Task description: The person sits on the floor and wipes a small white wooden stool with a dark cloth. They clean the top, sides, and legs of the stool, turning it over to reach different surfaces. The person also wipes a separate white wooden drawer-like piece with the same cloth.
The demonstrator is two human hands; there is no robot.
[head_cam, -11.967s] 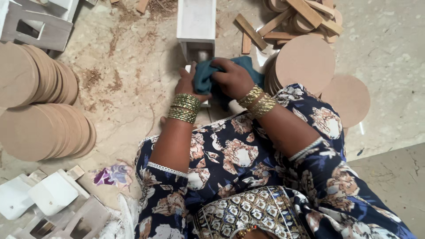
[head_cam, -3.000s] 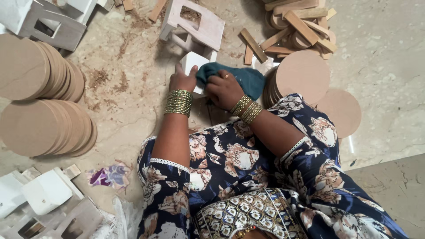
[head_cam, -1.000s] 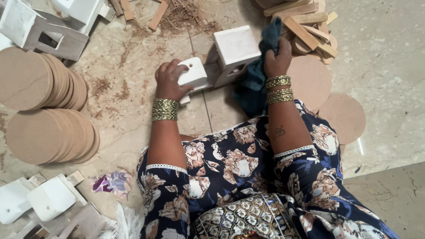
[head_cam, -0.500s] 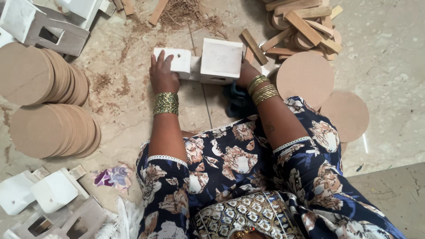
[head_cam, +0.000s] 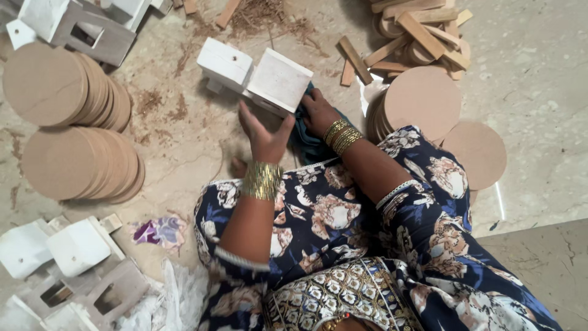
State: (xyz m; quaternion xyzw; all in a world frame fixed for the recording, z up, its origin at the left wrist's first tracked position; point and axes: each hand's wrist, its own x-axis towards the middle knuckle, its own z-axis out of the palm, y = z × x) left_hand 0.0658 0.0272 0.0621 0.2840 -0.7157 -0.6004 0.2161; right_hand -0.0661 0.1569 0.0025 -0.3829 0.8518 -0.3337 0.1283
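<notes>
A white painted wooden piece [head_cam: 257,76], made of two joined box-like blocks, is held above the floor in front of my lap. My left hand [head_cam: 264,133] grips its near edge from below, fingers against the larger block. My right hand [head_cam: 317,110] presses a teal cloth [head_cam: 309,142] against the underside of the piece on the right. Both wrists wear gold bangles. I sit on the floor in a dark blue floral garment.
Two stacks of round brown boards [head_cam: 67,122] lie at the left, and more round boards [head_cam: 429,104] at the right. Wooden offcuts [head_cam: 416,30] pile at the top right. White wooden box pieces lie at top left [head_cam: 79,24] and bottom left [head_cam: 67,257]. Sawdust covers the floor.
The white piece has turned and tilted, and my left hand has shifted from its left block to under the larger block. My right hand with the cloth stays under its right side.
</notes>
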